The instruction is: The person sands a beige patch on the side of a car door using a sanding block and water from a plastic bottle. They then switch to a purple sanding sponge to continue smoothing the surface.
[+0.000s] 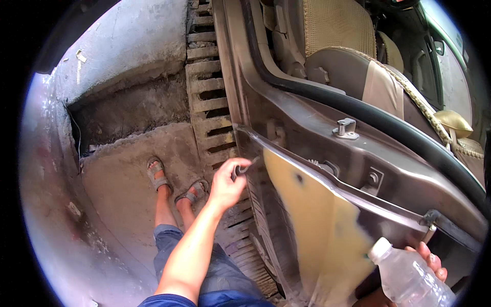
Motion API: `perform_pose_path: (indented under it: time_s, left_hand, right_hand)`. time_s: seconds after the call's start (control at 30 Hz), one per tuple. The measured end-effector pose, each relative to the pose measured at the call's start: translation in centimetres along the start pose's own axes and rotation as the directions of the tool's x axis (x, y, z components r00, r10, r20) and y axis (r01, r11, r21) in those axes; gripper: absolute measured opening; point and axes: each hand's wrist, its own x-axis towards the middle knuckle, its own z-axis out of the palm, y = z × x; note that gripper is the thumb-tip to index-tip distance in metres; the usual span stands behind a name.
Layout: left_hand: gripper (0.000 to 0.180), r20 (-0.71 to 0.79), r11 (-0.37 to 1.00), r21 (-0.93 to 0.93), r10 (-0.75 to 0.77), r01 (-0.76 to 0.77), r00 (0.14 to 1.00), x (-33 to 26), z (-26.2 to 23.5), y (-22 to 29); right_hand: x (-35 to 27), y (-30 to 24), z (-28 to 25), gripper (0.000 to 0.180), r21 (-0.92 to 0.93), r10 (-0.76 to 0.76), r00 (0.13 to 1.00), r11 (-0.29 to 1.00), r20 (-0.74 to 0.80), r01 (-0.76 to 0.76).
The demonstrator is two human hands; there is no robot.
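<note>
My left hand [227, 183] is closed, pinching a thin, dark, curled piece of sandpaper [239, 171] between thumb and fingers. It is beside the edge of a brown car body panel [250, 140], close to the upper end of a yellow filler patch [317, 220]. The patch has a small dark spot and blurred, sanded-looking edges. At the lower right my right hand [433, 262] grips a clear plastic bottle [411, 279] with a white cap, tilted over the panel. Part of that hand is hidden behind the bottle.
Beyond the panel, the car's open doorway shows a metal latch striker [347, 129], a black rubber seal [358, 110] and a beige-covered seat [340, 25]. A slotted concrete grating [207, 97] runs along the floor, beside a sunken recess [133, 107]. My sandalled feet stand on concrete.
</note>
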Motion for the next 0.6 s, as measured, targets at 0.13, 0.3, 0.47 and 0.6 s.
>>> perform_pose_path:
  time_s: [0.13,0.3,0.47,0.6]
  left_hand:
    - [0.023,0.28,0.946,-0.253,-0.127,0.201,0.951,-4.7,-0.1,6.0]
    - [0.019,0.513,0.807,-0.465,-0.09,0.364,0.854,-10.3,0.5,13.4]
    - [0.016,0.583,0.686,-0.592,0.001,0.424,0.813,-14.8,4.3,17.9]
    - [0.016,0.522,0.664,-0.649,0.032,0.373,0.852,-17.9,7.4,20.0]
  right_hand:
    - [0.3,2.0,0.0,0.081,0.647,-0.126,0.991,0.76,0.043,0.068]
    - [-0.1,4.2,0.2,0.078,0.119,-0.333,0.94,0.933,-0.074,0.34]
    - [-0.6,2.0,1.0,0.081,0.156,-0.146,0.986,0.975,-0.085,0.158]
    - [-4.2,-0.4,1.6,0.091,0.468,0.189,0.979,0.874,-0.076,-0.133]
